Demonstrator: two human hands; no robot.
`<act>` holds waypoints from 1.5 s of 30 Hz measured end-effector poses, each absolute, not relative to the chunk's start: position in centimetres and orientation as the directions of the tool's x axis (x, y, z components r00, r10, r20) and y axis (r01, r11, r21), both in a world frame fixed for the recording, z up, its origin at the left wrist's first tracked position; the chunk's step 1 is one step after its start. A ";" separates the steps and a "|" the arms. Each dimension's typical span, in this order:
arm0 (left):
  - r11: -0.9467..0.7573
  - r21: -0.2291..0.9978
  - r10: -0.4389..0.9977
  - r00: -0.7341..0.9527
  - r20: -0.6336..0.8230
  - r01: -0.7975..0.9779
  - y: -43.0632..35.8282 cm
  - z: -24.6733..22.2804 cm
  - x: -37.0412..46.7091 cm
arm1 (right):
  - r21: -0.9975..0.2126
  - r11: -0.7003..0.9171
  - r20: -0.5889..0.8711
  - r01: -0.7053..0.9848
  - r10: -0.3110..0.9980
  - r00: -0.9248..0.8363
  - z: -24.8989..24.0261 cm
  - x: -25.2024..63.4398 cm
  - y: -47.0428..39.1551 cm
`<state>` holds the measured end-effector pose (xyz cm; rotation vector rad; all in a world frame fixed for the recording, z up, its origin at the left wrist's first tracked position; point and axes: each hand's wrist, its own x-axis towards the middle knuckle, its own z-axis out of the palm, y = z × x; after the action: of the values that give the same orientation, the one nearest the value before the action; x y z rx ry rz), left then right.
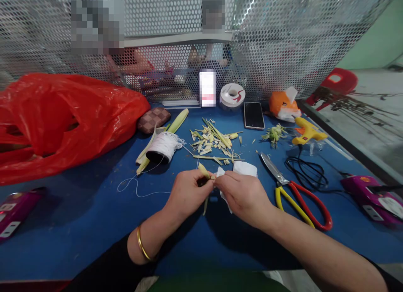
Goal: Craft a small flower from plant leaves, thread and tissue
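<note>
My left hand (191,192) is pinched on a small pale yellow-green leaf piece (204,171), whose narrow end hangs below the fingers. Right beside it, my right hand (244,195) is closed on a crumpled white tissue (221,173), its fingertips meeting those of the left. A thin white thread (147,194) runs from the left toward my left hand; where it ends is hidden. Just beyond the hands lie many cut leaf scraps (209,143). A spool of white string (165,146) lies on its side at the left, against long pale green leaves (179,121).
Red-and-yellow-handled scissors (292,191) lie right of my hand, near a folded white tissue (245,169). Farther right are a yellow glue gun (308,131) with its black cord and a purple device (373,199). A phone (254,115), ribbon roll (232,95) and red plastic bag (69,120) stand behind.
</note>
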<state>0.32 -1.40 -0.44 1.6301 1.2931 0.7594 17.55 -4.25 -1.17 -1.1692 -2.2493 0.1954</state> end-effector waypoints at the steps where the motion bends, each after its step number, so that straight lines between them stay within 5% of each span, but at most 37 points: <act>1: -0.057 0.904 0.946 0.312 -0.087 0.425 -1.4 -0.4 0.3 | -0.386 0.593 0.426 0.707 0.794 -0.433 -1.1 17.8 -4.1; 5: 0.027 0.950 0.866 0.468 -0.178 0.311 -1.3 0.3 0.2 | -0.688 0.451 0.331 0.569 0.892 -0.307 -0.5 18.7 -3.0; 8: 0.164 0.974 0.814 0.536 -0.222 0.153 -1.3 0.9 0.2 | -0.931 0.143 0.072 0.335 0.974 -0.215 0.0 18.9 -2.4; 10: 0.258 0.965 0.798 0.551 -0.244 0.053 -1.3 1.0 0.2 | -0.986 -0.065 -0.095 0.154 0.976 -0.198 0.2 18.8 -2.2; 15: 0.330 0.939 0.864 0.431 -0.261 -0.094 -1.2 0.6 0.4 | -0.983 -0.183 -0.183 0.012 0.975 -0.127 0.0 18.2 -2.4; 22: 0.375 0.900 0.918 0.228 -0.325 -0.224 -1.0 -0.6 0.8 | -0.962 0.123 0.112 0.243 0.992 -0.059 -1.6 17.2 -3.1; 28: 0.387 0.898 0.917 0.189 -0.351 -0.210 -1.4 -0.5 1.3 | -0.617 0.544 0.502 0.569 0.829 -0.248 -1.3 17.5 -3.8; 34: 0.315 0.942 0.947 0.104 -0.305 -0.111 -1.6 -0.8 1.4 | -0.384 0.627 0.510 0.678 0.756 -0.410 -1.6 17.0 -3.8; 39: 0.491 0.823 0.868 0.240 -0.434 -0.286 -1.2 -0.6 1.0 | -0.612 0.479 0.444 0.629 0.867 -0.228 -1.7 17.4 -3.7; 42: 0.575 0.753 0.814 0.317 -0.487 -0.320 -1.1 -0.3 0.7 | -0.842 0.261 0.250 0.473 0.964 -0.087 -1.4 17.8 -3.4; 45: 0.618 0.711 0.783 0.353 -0.513 -0.337 -1.1 -0.4 0.5 | -0.943 0.068 0.051 0.325 0.997 -0.059 -1.3 17.8 -2.9</act>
<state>0.52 -1.08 -0.36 0.5434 0.9550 0.7717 17.85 -2.90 -1.33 -1.3787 -1.5167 1.0238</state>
